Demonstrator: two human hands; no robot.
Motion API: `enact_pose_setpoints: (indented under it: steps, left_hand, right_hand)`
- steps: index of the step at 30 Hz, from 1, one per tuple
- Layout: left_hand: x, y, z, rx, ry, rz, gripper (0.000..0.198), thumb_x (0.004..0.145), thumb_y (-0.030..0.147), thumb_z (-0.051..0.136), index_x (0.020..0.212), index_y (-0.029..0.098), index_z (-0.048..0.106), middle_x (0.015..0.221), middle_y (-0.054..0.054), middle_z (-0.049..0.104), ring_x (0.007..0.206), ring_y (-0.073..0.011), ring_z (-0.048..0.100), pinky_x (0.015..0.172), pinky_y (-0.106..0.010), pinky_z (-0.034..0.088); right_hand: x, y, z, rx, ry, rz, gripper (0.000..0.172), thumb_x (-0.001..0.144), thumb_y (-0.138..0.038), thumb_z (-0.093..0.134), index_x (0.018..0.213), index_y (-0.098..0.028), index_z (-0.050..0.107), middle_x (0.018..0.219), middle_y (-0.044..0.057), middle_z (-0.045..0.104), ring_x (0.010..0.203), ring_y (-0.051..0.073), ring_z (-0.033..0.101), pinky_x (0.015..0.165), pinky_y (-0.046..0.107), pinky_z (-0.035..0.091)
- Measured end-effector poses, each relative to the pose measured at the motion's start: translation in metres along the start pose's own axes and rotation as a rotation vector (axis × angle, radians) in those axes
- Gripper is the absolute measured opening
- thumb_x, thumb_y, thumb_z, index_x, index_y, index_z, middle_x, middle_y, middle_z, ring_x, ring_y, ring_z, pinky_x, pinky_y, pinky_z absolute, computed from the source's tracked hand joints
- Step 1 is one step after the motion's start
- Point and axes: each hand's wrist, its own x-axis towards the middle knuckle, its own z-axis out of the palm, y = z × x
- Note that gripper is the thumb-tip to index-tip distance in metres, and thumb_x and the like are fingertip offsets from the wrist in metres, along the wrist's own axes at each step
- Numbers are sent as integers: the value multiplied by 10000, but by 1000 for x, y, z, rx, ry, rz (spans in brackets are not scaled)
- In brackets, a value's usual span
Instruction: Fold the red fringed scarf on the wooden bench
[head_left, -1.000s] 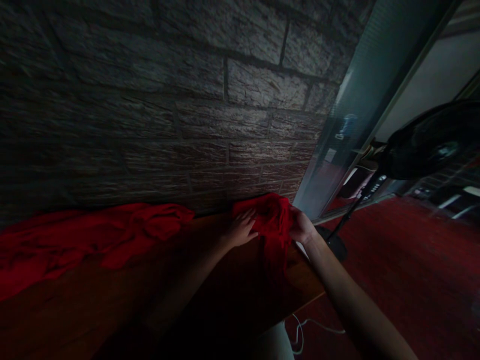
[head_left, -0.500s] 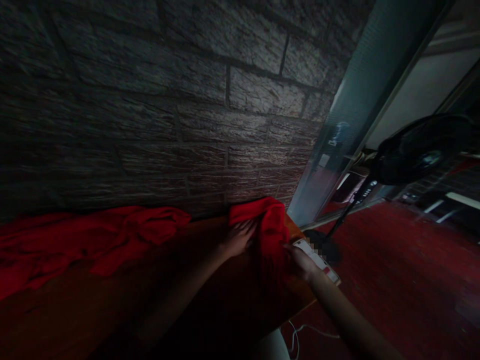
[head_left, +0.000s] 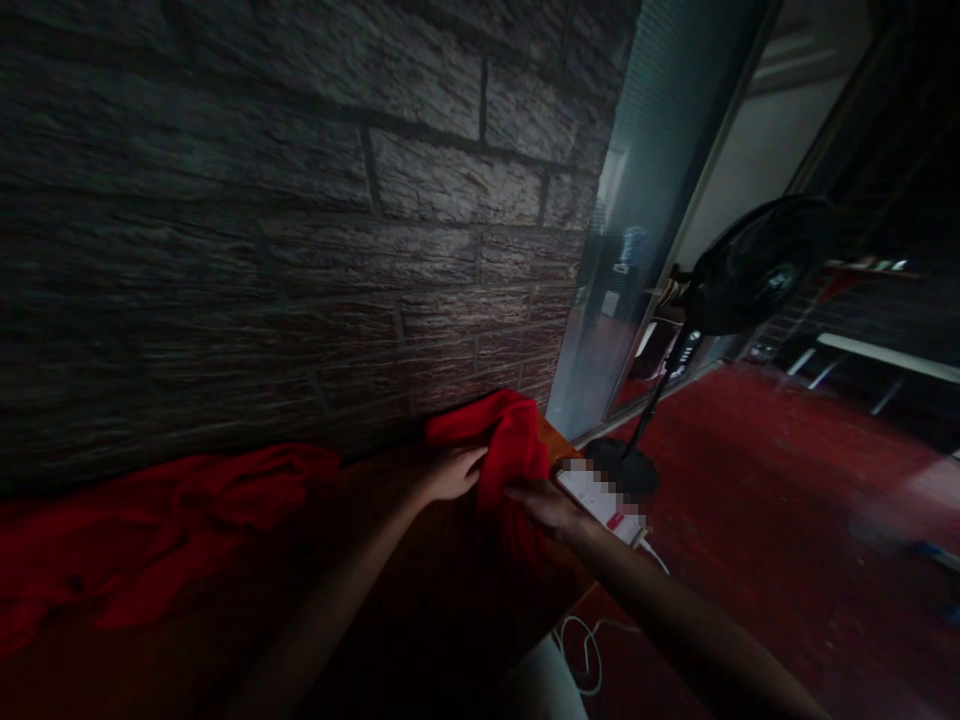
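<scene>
A narrow red scarf [head_left: 506,445] lies folded over itself on the brown wooden table [head_left: 555,432], close to the wall. Its lower end hangs toward me and looks fringed, though it is dim there. At the scarf's left edge, my left hand [head_left: 457,473] has its fingers closed on the fabric. My right hand [head_left: 551,507] pinches the lower part from the right side; its fingertips are partly lost in shadow. Further left on the table, a crumpled red cloth [head_left: 217,500] is spread out, touched by neither hand.
A phone or tablet [head_left: 596,500] with a lit screen lies at the table's right end, a white cable [head_left: 589,655] below. A black standing fan [head_left: 757,270] is on the red floor [head_left: 750,480]. A stone-block wall [head_left: 420,250] rises behind the table.
The view has turned right, so everything sits further left. My left hand has gone from lying on the scarf to its left edge; my right hand has come in over its lower part.
</scene>
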Motion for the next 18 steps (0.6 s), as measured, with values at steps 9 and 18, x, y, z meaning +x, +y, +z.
enact_pose_setpoints:
  steps: [9,18]
  left_hand:
    - [-6,62,12,-1387,-181,-642,496,968,511,432,1058,104,701,903,-115,767,845,-258,730,831,-373,585]
    - [-5,70,10,-1541,-2,-646,420,997,395,403,1202,126,652,1000,-105,770,1072,-259,697,992,-398,528]
  right_hand:
    - [-25,-16,21,411,-125,-14,246,760,-318,768,944,-177,684,794,51,709,744,194,673,634,288,536]
    - [15,-41,-65,-162,90,-205,78,756,-204,711,785,-134,692,692,30,668,580,131,574,526,233,428]
